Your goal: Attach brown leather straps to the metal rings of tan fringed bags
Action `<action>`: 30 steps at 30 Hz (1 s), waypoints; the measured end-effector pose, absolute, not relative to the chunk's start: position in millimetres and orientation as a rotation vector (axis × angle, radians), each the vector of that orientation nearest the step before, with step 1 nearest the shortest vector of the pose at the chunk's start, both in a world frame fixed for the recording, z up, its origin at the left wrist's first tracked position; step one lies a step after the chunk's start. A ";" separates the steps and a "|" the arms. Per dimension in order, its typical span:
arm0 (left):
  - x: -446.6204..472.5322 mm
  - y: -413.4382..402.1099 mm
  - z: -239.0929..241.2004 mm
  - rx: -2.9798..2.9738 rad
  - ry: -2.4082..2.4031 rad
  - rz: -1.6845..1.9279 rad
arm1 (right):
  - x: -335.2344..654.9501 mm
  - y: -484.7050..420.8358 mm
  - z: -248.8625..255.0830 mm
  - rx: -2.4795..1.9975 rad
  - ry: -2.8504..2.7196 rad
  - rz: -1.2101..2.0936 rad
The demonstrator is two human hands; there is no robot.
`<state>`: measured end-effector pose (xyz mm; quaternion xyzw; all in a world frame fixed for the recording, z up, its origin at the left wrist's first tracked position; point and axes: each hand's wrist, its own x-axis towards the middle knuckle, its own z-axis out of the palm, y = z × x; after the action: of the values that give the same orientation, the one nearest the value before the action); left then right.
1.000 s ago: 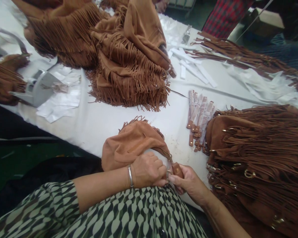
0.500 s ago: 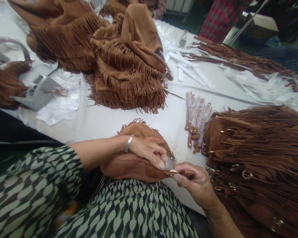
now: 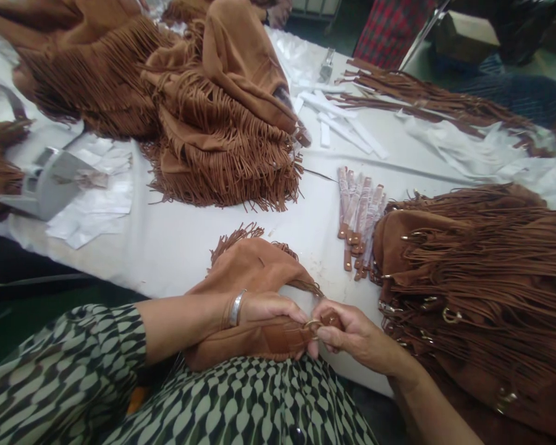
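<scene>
A brown suede bag with fringe lies against my lap at the table's edge, its mouth turned toward me. My left hand is closed on the bag's rim near its right end, the fingers partly hidden inside. At that end sits a gold-coloured metal ring. My right hand is closed around a short brown leather strap end at the ring, thumb and fingers pinching it. Whether the strap passes through the ring I cannot tell.
Several plastic-wrapped straps lie beyond my right hand. A pile of fringed bags stands at the right, and more fringed bags lie further back. At the left are a grey metal holder and white slips.
My left hand has turned and slid lower along the bag's rim, its fingers now under the ring end. My right hand has shifted slightly left, close against it. The camera view has shifted.
</scene>
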<state>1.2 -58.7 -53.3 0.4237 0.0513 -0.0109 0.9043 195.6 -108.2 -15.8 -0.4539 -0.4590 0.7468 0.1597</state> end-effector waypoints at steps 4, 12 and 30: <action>3.2 -60.7 -59.7 0.740 0.084 0.002 | 204.6 -100.4 -5.7 -1.269 -1.457 2.182; 6.6 -59.3 -72.0 0.642 0.037 -0.030 | 219.6 -92.4 8.9 -1.312 -1.577 2.080; 2.3 -60.9 -52.2 1.214 0.397 0.058 | 234.2 -75.9 11.3 -1.574 -1.845 1.707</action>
<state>2.3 -60.9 -52.2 0.5663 0.1854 0.0269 0.8026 234.2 -75.9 11.3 -0.5288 -0.6197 0.5732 0.0879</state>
